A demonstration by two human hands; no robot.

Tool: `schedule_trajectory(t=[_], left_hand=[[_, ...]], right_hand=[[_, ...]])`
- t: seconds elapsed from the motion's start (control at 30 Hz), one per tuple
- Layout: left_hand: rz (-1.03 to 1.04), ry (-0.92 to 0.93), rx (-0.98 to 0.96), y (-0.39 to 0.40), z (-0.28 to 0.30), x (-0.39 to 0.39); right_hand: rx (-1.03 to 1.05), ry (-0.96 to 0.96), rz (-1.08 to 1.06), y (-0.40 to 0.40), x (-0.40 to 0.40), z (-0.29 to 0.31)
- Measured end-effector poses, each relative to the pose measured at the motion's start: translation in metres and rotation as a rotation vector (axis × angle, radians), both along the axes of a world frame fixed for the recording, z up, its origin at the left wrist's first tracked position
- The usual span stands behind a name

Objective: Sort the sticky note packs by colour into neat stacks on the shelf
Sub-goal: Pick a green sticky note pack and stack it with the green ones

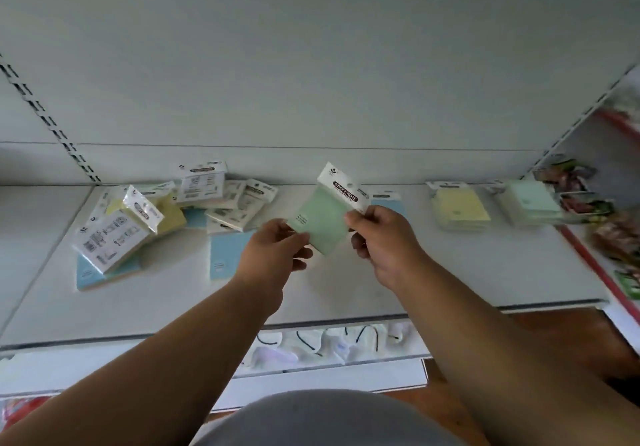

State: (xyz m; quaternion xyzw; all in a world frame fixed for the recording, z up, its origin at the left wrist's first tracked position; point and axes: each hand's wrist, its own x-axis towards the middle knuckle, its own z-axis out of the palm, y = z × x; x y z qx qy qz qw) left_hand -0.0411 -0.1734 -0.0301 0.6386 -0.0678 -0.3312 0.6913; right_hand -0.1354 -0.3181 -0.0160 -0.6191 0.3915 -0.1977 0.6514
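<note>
A green sticky note pack with a white header is held tilted above the white shelf, in the middle of the view. My left hand pinches its lower left corner and my right hand grips its right edge. A jumbled heap of packs, yellow, blue and back-side up, lies at the left. A blue pack lies flat just left of my left hand. To the right sit a yellow stack and a green stack. Part of another blue pack shows behind my right hand.
The shelf's back panel rises behind the packs. Colourful packaged goods crowd the neighbouring shelf at the far right, past a red-edged divider. Below the shelf's front lip a lower shelf holds white items.
</note>
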Motion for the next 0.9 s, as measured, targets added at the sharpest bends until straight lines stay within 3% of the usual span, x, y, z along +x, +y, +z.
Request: schedule_trajectory(t=[0.17,0.37,0.5,0.67,0.8,0.9], left_hand=[[-0.137,-0.091,0.072,-0.076,0.006,-0.060],[-0.618,-0.506,0.465,-0.167,0.006,-0.138],[-0.899,-0.715,0.604,-0.229,0.009,-0.186],[-1.000,-0.913,0.730,-0.287,0.008,-0.222],[-1.045,-1.147,0.804,-0.301,-0.002,-0.234],[-1.036,-1.204,0.818,-0.304,-0.010,-0.235]], right_hand=[[-0.140,0.044,-0.058,-0.080,-0.067,0.008],[-0.432,0.312,-0.157,-0.167,-0.153,0.000],[-0.529,0.528,-0.141,-0.215,-0.214,-0.007],[-0.614,0.757,-0.002,-0.255,-0.249,-0.009],[-0.654,0.800,0.022,-0.264,-0.251,-0.013],[-0.717,0.812,-0.018,-0.261,-0.253,-0.013]])
